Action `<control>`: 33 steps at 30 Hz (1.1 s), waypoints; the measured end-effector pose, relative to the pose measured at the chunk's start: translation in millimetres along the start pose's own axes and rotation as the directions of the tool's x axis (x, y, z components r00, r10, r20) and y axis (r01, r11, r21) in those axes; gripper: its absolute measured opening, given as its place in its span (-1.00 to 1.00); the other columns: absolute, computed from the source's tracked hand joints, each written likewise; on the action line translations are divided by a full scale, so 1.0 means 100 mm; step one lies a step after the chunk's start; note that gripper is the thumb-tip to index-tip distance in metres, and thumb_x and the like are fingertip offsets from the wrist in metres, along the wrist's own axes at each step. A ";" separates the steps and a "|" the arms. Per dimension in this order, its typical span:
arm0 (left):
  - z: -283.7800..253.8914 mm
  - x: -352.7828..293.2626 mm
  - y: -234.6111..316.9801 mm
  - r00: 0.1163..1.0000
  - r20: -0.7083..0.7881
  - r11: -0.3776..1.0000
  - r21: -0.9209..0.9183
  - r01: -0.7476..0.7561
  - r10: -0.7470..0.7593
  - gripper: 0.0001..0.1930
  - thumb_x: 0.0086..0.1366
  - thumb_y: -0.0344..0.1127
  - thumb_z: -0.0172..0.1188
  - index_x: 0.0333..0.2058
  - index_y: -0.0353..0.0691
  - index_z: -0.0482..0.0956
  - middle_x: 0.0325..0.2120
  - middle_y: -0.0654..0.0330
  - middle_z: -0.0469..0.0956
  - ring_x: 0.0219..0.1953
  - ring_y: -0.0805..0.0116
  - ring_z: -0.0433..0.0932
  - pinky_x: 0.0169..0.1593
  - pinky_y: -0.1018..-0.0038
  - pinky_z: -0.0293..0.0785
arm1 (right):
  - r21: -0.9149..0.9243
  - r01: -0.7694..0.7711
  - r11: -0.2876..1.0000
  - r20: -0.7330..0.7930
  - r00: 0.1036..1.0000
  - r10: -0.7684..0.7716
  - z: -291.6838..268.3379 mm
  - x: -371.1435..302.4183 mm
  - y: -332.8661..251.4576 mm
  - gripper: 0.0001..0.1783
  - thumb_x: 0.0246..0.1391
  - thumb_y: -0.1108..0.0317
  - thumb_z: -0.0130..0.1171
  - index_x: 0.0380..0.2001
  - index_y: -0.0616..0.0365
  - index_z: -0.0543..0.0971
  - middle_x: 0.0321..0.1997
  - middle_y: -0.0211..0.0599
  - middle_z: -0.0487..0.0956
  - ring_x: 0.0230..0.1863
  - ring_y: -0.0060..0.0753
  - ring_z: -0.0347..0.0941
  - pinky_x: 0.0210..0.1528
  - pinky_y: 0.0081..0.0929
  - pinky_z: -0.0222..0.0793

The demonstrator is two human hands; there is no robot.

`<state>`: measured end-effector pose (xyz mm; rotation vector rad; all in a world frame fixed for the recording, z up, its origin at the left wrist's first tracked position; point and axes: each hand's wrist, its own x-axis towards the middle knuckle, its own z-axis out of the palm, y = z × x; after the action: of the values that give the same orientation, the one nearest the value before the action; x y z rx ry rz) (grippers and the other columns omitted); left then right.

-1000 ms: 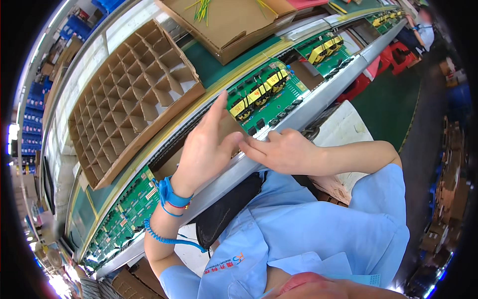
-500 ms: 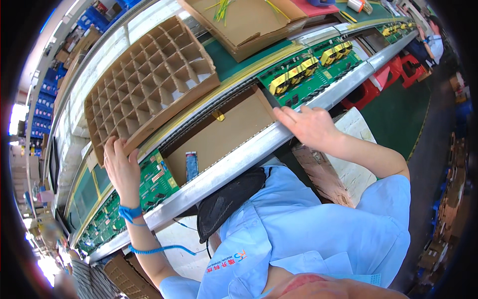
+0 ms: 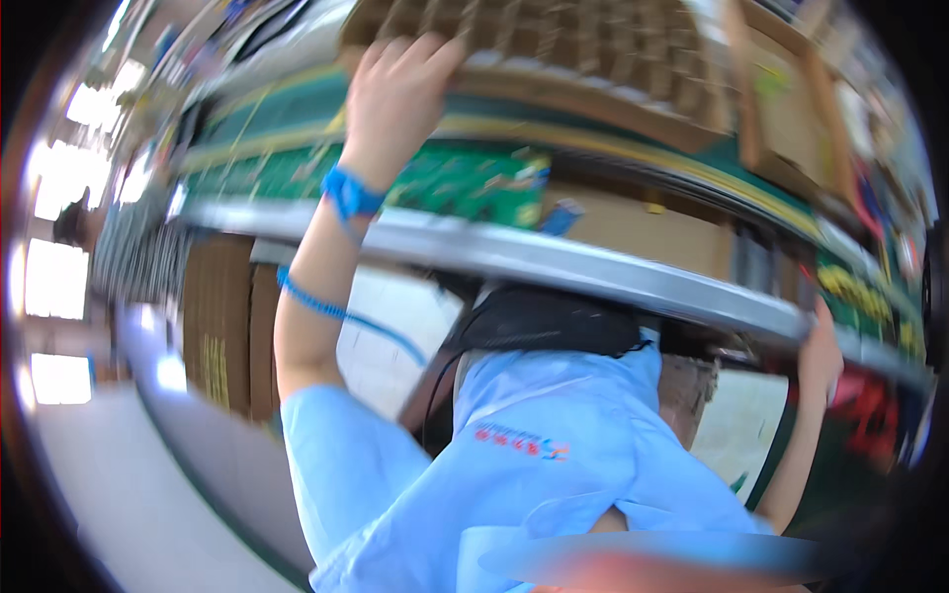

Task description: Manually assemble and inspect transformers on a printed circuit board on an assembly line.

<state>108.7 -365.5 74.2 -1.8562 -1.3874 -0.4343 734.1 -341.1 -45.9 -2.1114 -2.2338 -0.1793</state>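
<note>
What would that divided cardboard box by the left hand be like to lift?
The divided cardboard box is probably light for its size, being cardboard with cells inside. The thin dividers may bend if squeezed. Its broad, low shape suggests it won't tip easily.

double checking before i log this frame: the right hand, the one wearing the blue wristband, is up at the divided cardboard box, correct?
Not quite: it is the left hand, not the right, as the head view shows. That hand does have the blue wristband and is up at the divided cardboard box.
</note>
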 end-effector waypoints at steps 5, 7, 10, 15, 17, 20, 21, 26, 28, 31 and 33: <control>-1.62 -0.54 -0.27 0.956 0.160 0.931 0.314 0.187 -0.246 -0.70 0.07 -0.37 0.32 -0.19 -0.21 0.52 -0.34 0.06 0.58 -0.25 0.11 0.57 -0.17 0.34 0.51 | -0.189 -0.102 0.977 0.107 0.987 0.123 0.05 0.20 0.74 -0.30 0.08 0.53 -0.22 0.34 -0.15 0.15 0.26 -0.23 0.41 0.18 -0.01 0.38 0.10 -0.20 0.34; -2.09 -0.86 -0.19 0.947 0.074 0.859 0.448 0.248 -0.311 -0.70 0.06 -0.37 0.30 -0.22 -0.27 0.49 -0.33 -0.02 0.58 -0.21 0.03 0.57 -0.18 0.32 0.53 | -0.064 0.018 0.998 0.029 0.999 -0.016 0.27 0.29 1.23 -0.28 0.02 0.56 -0.23 0.32 -0.08 0.19 0.26 -0.21 0.40 0.25 -0.06 0.32 0.20 -0.26 0.25; -3.05 -1.75 -0.11 0.881 -0.183 0.720 0.517 0.464 -0.436 -0.85 0.10 -0.31 0.36 -0.32 -0.09 0.64 -0.51 0.25 0.63 -0.48 0.26 0.59 -0.37 0.43 0.49 | -0.140 0.039 0.989 0.044 0.999 -0.033 0.32 0.62 1.30 -0.47 0.15 0.50 -0.18 0.22 0.00 0.37 0.19 -0.21 0.48 0.20 -0.11 0.39 0.15 -0.34 0.31; -4.15 -2.80 0.76 0.596 -0.367 -0.033 0.868 0.495 -0.714 -0.77 0.02 -0.22 0.41 -0.30 -0.01 0.64 -0.39 0.26 0.65 -0.41 0.17 0.60 -0.38 0.35 0.49 | 0.175 0.484 0.857 -0.296 0.856 -0.423 -0.07 1.65 0.57 -0.64 0.33 0.26 -0.08 0.10 0.14 0.47 0.04 -0.12 0.58 0.05 -0.21 0.52 0.08 -0.42 0.38; -4.32 -3.14 1.03 0.470 -0.440 -0.153 0.833 0.531 -0.765 -0.75 0.05 -0.19 0.38 -0.26 -0.01 0.64 -0.38 0.23 0.65 -0.40 0.13 0.60 -0.36 0.32 0.50 | 0.048 0.451 0.891 -0.409 0.823 -0.395 -0.60 1.47 -0.65 -0.71 0.34 0.27 -0.06 0.02 0.02 0.57 -0.03 -0.34 0.63 0.01 -0.31 0.55 -0.04 -0.53 0.44; -4.43 -3.89 1.31 0.221 -0.595 -0.448 0.758 0.474 -0.773 -0.73 0.12 -0.11 0.28 -0.23 -0.06 0.60 -0.37 0.12 0.63 -0.35 -0.02 0.58 -0.32 0.17 0.48 | -0.003 0.729 0.684 -0.497 0.593 -0.634 -0.76 1.67 -1.76 -0.69 0.34 0.30 -0.07 0.05 0.02 0.55 -0.01 -0.38 0.62 -0.02 -0.40 0.56 -0.05 -0.55 0.44; -4.42 -4.20 1.44 0.190 -0.617 -0.485 0.743 0.462 -0.764 -0.72 0.13 -0.09 0.25 -0.24 -0.09 0.59 -0.37 0.09 0.62 -0.33 -0.07 0.58 -0.30 0.13 0.48 | 0.069 0.865 0.497 -0.529 0.454 -0.717 -0.73 1.75 -2.03 -0.71 0.31 0.32 -0.01 0.02 0.06 0.57 -0.03 -0.37 0.63 -0.05 -0.42 0.57 -0.06 -0.57 0.45; -4.27 -5.38 2.57 -0.215 -0.685 -0.715 0.630 0.303 -0.696 -0.78 0.12 -0.22 0.16 -0.30 -0.19 0.56 -0.30 -0.01 0.60 -0.26 -0.11 0.58 -0.25 0.03 0.49 | 0.120 0.973 0.196 -0.569 0.229 -0.790 -0.77 0.98 -3.21 -0.74 0.25 0.51 0.03 -0.03 0.13 0.59 -0.06 -0.30 0.63 -0.09 -0.41 0.58 -0.07 -0.56 0.47; -4.08 -5.76 3.06 -0.350 -0.681 -0.764 0.599 0.241 -0.644 -0.79 0.09 -0.29 0.12 -0.30 -0.23 0.56 -0.28 -0.03 0.59 -0.25 -0.11 0.58 -0.24 0.01 0.49 | 0.158 0.971 0.181 -0.562 0.238 -0.792 -0.72 0.95 -3.27 -0.74 0.25 0.52 0.02 -0.04 0.14 0.59 -0.07 -0.29 0.63 -0.10 -0.40 0.58 -0.08 -0.56 0.47; -3.73 -5.92 3.45 -0.507 -0.649 -0.813 0.538 0.222 -0.567 -0.81 0.09 -0.35 0.09 -0.35 -0.27 0.60 -0.33 -0.07 0.61 -0.27 -0.14 0.58 -0.24 0.04 0.50 | 0.195 0.956 0.219 -0.514 0.290 -0.807 -0.62 0.98 -3.18 -0.74 0.24 0.54 0.02 -0.06 0.16 0.59 -0.10 -0.27 0.63 -0.11 -0.40 0.58 -0.08 -0.56 0.47; -3.57 -6.05 3.63 -0.586 -0.653 -0.870 0.443 0.217 -0.479 -0.79 0.06 -0.39 0.11 -0.38 -0.38 0.63 -0.37 -0.19 0.60 -0.30 -0.19 0.58 -0.24 0.05 0.51 | 0.203 0.941 0.269 -0.476 0.335 -0.813 -0.57 1.00 -3.14 -0.75 0.24 0.54 0.02 -0.06 0.17 0.58 -0.12 -0.27 0.63 -0.11 -0.40 0.58 -0.08 -0.56 0.47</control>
<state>290.9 -1072.4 -229.5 1.3334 -2.5357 -0.0850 413.5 -266.1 10.5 -0.3173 -2.6158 0.0198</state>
